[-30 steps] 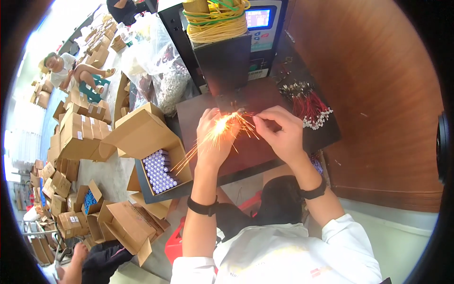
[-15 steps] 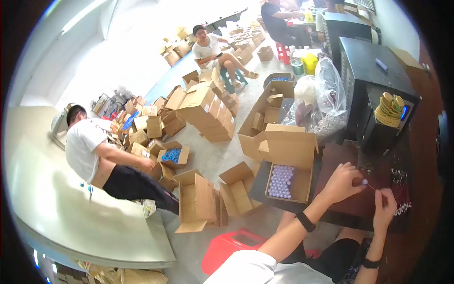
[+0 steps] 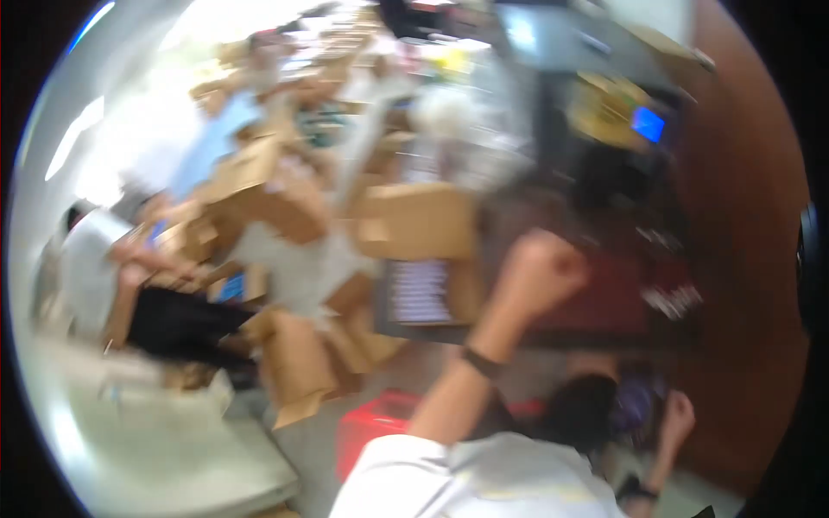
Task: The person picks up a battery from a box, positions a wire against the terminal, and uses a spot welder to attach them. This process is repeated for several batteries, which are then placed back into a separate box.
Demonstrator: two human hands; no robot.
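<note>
Motion blurs the whole view. My left hand [image 3: 550, 269] is closed like a fist above the dark red work surface [image 3: 596, 302]; whatever lies in its fingers is hidden. Low at the right, my right hand [image 3: 678, 417] hangs beside my lap, its fingers too smeared to read. Next to it, a purple patterned thing [image 3: 635, 401] lies by my leg. Left of my left hand, an open cardboard box [image 3: 464, 298] holds rows of purple cylinders [image 3: 420, 292]. Pale small pieces [image 3: 673, 300] lie at the right of the work surface.
A dark machine with a lit blue display [image 3: 648, 124] and a yellow coil [image 3: 607, 108] stands behind the work surface. Open cardboard boxes [image 3: 294, 358] stand on the floor at left, near a seated person [image 3: 99, 259]. A red stool [image 3: 371, 427] is beside me.
My hands have parted: the right has dropped from the work surface to beside my lap, while the left stays above the surface. The view has swung, shifting the scene leftward.
</note>
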